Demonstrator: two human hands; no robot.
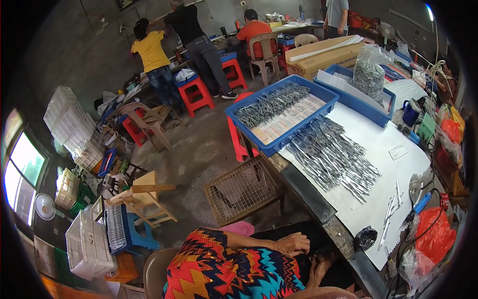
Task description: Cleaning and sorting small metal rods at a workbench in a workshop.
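And there stretched the worktable [338, 231], running along the person's right, a broad white sheet [371, 214] spread over it! Up at the far end sat a blue tray [270, 149], its back half packed with a row of slim metal pieces [274, 103], pale patterned lining bare in front. Just this side of it, what a heap: a pile of grey metal strips [336, 157], fanned loosely across the sheet, well clear of both hands. Down below the table edge, dark cloth [326, 244] covered the lap. Over it came the left hand [293, 244], fingers bent and close together, tips hidden; whether they gripped anything, I couldn't tell. The right hand [319, 266] lay near it, lower, fingers too shadowed to call. Near the table's edge, a crumpled black bag [366, 237]; just beyond, a few loose strips [387, 219].
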